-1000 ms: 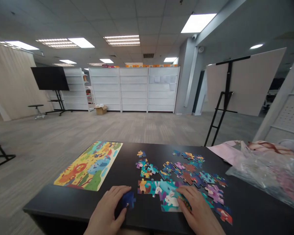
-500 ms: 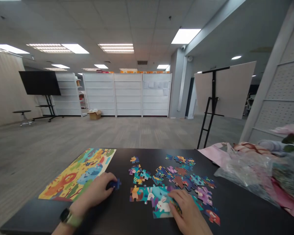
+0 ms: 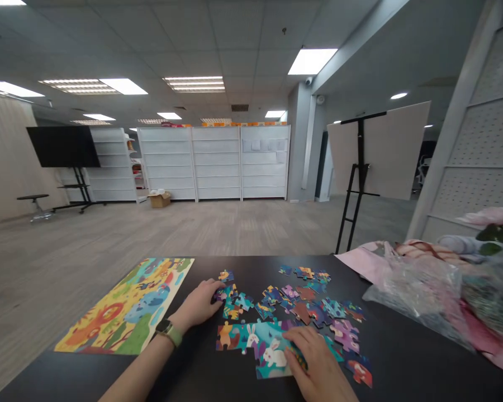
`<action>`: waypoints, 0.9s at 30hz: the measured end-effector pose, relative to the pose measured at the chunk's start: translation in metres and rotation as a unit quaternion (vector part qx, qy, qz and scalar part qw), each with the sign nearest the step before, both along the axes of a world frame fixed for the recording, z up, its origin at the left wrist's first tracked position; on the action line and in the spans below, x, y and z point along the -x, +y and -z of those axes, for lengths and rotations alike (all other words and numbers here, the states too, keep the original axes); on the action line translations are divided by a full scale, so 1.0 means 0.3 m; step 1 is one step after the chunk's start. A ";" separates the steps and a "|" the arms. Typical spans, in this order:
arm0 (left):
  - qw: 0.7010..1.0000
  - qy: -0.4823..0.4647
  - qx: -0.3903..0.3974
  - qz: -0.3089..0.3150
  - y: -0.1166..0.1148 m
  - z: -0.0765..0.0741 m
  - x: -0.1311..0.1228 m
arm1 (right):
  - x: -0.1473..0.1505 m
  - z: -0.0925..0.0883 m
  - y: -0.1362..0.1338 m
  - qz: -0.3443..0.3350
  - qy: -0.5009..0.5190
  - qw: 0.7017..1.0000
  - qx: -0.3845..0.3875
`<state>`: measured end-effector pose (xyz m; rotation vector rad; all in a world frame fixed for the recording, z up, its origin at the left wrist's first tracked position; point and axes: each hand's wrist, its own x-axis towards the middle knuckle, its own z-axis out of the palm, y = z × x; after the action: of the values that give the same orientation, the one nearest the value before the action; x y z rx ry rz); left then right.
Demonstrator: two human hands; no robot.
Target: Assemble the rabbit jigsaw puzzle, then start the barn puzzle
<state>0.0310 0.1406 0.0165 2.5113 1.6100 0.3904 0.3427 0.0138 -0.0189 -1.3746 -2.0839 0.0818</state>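
Head view, looking forward and down. Joined jigsaw section [image 3: 255, 346] lies near the front edge of the worktop [image 3: 402, 357], around the middle, showing white rabbits on teal with an orange figure at its left end. Right hand [image 3: 316, 363] is on the section's right side, fingers curled and close together on the pieces there; cannot tell if they pinch one or just press. Left hand [image 3: 197, 306] is further back, fingers spread a little and lying over a small cluster of pieces [image 3: 228, 294], tips touching them; cannot tell if any piece is held. Smartwatch [image 3: 166, 330] with a pale green strap on the left wrist. Loose jigsaw pieces [image 3: 305, 307] are scattered from centre towards the right, behind and beside the section, a few near the front edge. Step in hand looks like joining pieces onto the section; its open tabs and gaps seem to call for a matching piece lined up next.

Printed puzzle picture sheet [image 3: 126, 307] lies flat at the worktop's left end. Clear plastic bag [image 3: 419, 296] and pink wrapping [image 3: 360, 259] sit at the far right corner. Beyond the worktop: black easel [image 3: 357, 178], white shelving [image 3: 216, 162], cardboard box [image 3: 160, 200].
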 end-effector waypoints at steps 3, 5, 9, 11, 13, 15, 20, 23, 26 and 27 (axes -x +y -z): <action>0.999 0.006 -0.007 -0.036 -0.068 -0.012 0.041 | 0.000 -0.002 -0.001 0.000 0.005 1.000 0.004; 0.997 0.014 -0.007 -0.070 -0.140 -0.013 0.070 | 0.001 -0.002 -0.001 -0.001 0.009 1.000 0.011; 0.991 0.017 0.027 -0.131 -0.307 0.012 0.126 | 0.004 -0.004 -0.002 -0.002 0.022 1.000 0.015; 0.993 -0.032 0.039 -0.108 -0.376 0.031 0.158 | 0.004 -0.002 0.000 -0.006 0.023 1.000 0.018; 0.994 -0.092 0.019 -0.053 -0.424 0.050 0.193 | 0.002 0.004 0.004 -0.011 0.017 0.999 0.025; 0.992 -0.123 -0.008 -0.012 -0.453 0.065 0.223 | -0.002 0.016 0.011 -0.010 0.011 0.999 0.030; 0.990 -0.137 0.007 0.011 -0.481 0.058 0.229 | -0.011 0.037 0.019 -0.002 0.001 1.000 0.018; 0.991 -0.131 0.024 0.015 -0.491 0.033 0.192 | -0.009 0.032 0.019 -0.001 -0.008 1.000 0.008; 0.991 -0.125 0.036 0.029 -0.499 0.024 0.153 | -0.004 0.024 0.020 0.000 -0.015 1.000 0.003; 0.991 -0.123 0.039 0.038 -0.501 0.027 0.143 | -0.002 0.021 0.020 0.001 -0.015 1.000 0.003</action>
<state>-0.0119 -0.0098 0.0082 2.3507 1.4043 0.5890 0.3434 0.0197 -0.0253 -1.3900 -2.1087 0.0669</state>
